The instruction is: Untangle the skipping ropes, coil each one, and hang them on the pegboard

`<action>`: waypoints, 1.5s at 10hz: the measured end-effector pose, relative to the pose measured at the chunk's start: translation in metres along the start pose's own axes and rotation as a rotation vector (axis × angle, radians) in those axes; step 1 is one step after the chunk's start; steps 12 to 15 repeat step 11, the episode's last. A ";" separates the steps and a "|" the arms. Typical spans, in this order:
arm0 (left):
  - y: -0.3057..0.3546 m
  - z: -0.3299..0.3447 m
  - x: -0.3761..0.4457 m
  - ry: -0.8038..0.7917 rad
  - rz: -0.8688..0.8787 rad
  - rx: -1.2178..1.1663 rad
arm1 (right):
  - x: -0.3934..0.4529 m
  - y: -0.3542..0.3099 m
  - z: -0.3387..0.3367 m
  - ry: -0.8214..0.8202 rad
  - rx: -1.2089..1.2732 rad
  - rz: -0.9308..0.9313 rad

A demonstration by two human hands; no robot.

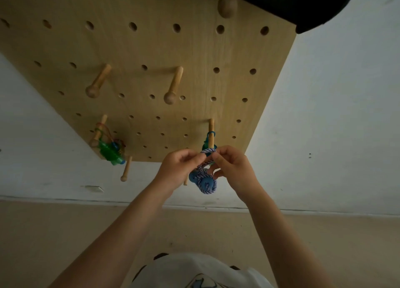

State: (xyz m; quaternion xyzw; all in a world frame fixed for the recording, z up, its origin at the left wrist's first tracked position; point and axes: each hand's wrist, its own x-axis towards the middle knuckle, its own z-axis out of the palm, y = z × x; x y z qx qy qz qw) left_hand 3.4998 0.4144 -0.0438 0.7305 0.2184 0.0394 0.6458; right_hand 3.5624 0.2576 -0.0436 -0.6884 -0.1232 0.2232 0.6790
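Note:
A wooden pegboard [151, 49] hangs on the white wall in front of me. My left hand [177, 168] and my right hand [231, 166] both pinch a loop of a blue and white braided skipping rope [204, 181] at the tip of the lower right peg [211, 134]. Its coil with blue handles dangles between my hands. A teal loop of another rope [211, 133] sits on that same peg. On the lower left peg [98, 132] hangs a coiled rope with green handles [110, 151].
Two bare pegs [98, 82] [174, 86] stick out higher up, a short peg [126, 168] at the board's bottom edge and a knob [227, 5] near the top. A dark object [292, 4] fills the upper right corner. The beige floor [65, 233] lies below.

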 end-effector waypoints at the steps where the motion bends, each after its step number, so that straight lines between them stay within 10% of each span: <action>1: -0.002 0.010 0.011 0.004 -0.009 0.057 | 0.006 0.006 -0.006 0.063 -0.075 0.002; 15: 0.024 0.017 0.034 0.123 -0.009 0.022 | 0.040 -0.013 -0.002 0.202 -0.190 0.081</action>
